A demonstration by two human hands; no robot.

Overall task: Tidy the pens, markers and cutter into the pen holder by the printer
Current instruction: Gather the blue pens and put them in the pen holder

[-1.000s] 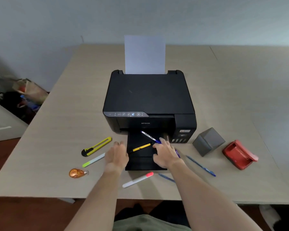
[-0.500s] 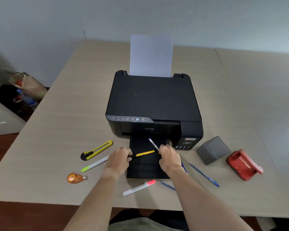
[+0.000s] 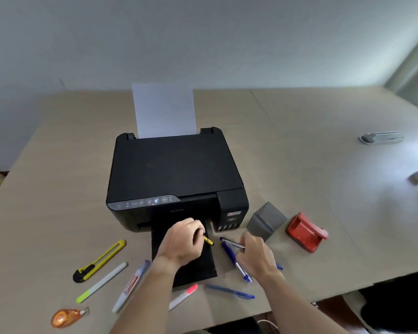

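Observation:
My left hand [image 3: 182, 242] is closed around a yellow pen [image 3: 208, 240] above the printer's black output tray [image 3: 193, 268]. My right hand [image 3: 256, 254] grips a silver-and-blue pen [image 3: 231, 242], its tip pointing left. The grey pen holder [image 3: 266, 221] stands just right of the black printer [image 3: 176, 174]. On the table lie a yellow cutter [image 3: 99, 260], a green-tipped highlighter [image 3: 101, 282], a white marker [image 3: 130, 285], a pink-tipped highlighter [image 3: 182, 296] and blue pens [image 3: 229, 290] [image 3: 235, 261].
A red hole punch [image 3: 305, 232] sits right of the holder. An orange correction tape [image 3: 67, 317] lies near the front left edge. A sheet of paper [image 3: 164, 109] stands in the printer's feeder. A grey object [image 3: 381, 136] lies far right.
Each hand has lifted a pen off the output tray: the left took the yellow one, the right the silver-blue one and moved right toward the holder. The view shifted right.

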